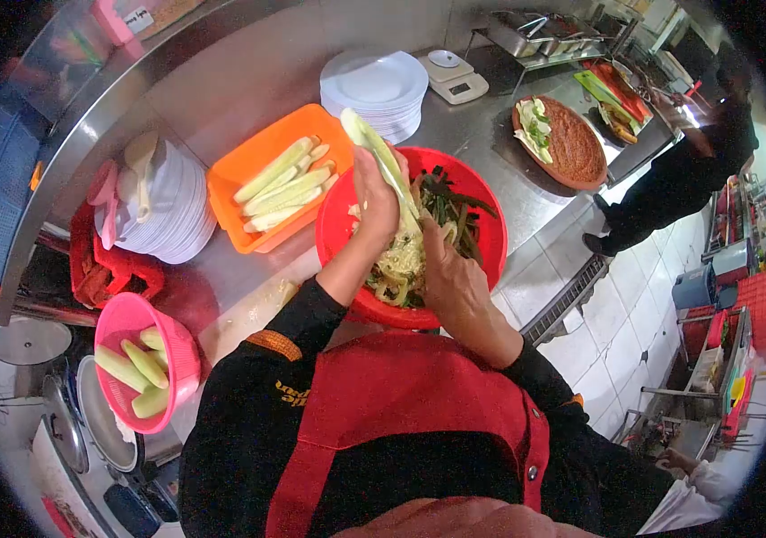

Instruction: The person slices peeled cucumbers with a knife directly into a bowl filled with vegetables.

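My left hand [376, 202] is wrapped around a long, pale peeled cucumber [365, 134], held tilted over a red bowl [488, 193]. Close against the cucumber's lower end is my right hand [459, 282], its fingers closed; whatever they grip is hidden. Inside the bowl lie dark green peels [455, 206] and pale, seedy scraps [396, 260]. An orange tub [221, 193] to the left contains several pale cucumber lengths [286, 184]. Several peeled cucumbers [145, 366] rest in a pink basket [187, 345] at lower left.
Stacked white plates [374, 85] stand behind the bowl, beside a kitchen scale [455, 81]. Another plate stack [177, 202] is at the left. A brown round tray [571, 148] sits on the steel counter's right part. A person [679, 188] in dark clothes stands farther right.
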A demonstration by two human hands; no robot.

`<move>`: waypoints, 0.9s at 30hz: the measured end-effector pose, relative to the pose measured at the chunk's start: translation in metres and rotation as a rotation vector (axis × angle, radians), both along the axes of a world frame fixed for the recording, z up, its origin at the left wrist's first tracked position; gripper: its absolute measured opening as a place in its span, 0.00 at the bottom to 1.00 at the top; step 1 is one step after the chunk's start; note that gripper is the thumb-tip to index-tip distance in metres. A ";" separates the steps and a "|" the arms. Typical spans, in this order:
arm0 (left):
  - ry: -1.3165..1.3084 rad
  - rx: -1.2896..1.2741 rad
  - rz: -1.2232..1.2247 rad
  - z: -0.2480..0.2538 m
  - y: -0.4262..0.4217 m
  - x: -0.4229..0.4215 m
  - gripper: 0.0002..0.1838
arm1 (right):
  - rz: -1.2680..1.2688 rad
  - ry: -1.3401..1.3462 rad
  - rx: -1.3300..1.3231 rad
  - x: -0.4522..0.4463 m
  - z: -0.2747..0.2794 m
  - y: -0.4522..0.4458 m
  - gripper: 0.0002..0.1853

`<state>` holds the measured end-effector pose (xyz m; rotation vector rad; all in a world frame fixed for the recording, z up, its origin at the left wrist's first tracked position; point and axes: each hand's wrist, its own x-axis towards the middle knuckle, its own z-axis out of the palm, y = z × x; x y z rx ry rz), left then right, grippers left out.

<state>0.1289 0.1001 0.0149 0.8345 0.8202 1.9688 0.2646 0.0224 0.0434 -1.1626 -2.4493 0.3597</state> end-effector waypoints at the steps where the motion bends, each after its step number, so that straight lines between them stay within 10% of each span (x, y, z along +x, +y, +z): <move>1: 0.000 -0.004 -0.001 0.004 0.000 -0.001 0.29 | -0.001 0.000 -0.004 0.000 -0.001 -0.001 0.26; 27: -0.433 -0.208 -0.016 0.023 0.010 -0.046 0.32 | 0.014 -0.154 -0.083 0.031 -0.032 -0.014 0.25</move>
